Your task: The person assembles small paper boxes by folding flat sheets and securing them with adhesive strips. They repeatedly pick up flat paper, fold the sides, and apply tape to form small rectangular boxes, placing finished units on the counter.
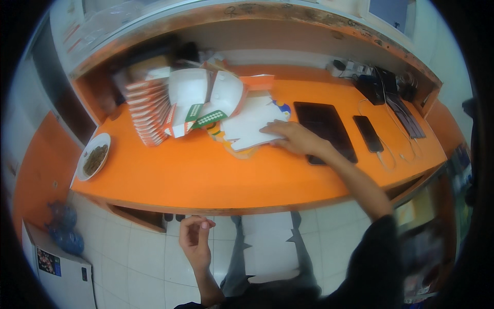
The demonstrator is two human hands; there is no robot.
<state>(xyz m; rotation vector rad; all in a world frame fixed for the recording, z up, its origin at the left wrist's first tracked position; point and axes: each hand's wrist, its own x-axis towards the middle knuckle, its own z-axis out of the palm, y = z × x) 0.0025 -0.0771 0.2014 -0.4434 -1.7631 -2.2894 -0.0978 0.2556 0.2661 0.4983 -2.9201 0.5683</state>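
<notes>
My right hand [292, 137] reaches over the orange counter [206, 175] and lies flat on a loose pile of flat white box blanks [252, 123], fingers spread on the top sheet. My left hand [194, 238] hovers below the counter's front edge, fingers loosely curled with nothing in them. A flat white box blank [270, 252] rests on my lap just right of that hand. Left of the pile stand folded white boxes [206, 98] with orange and green print, and a tilted stack of folded orange-and-white boxes [149, 110].
A black tablet [324, 129] lies right of my right hand, then a black phone [368, 134] with a cable. More dark devices and cables [386, 87] sit at the back right. A white plate of brown food [94, 157] rests at the counter's left end. White tile floor [139, 252] lies below.
</notes>
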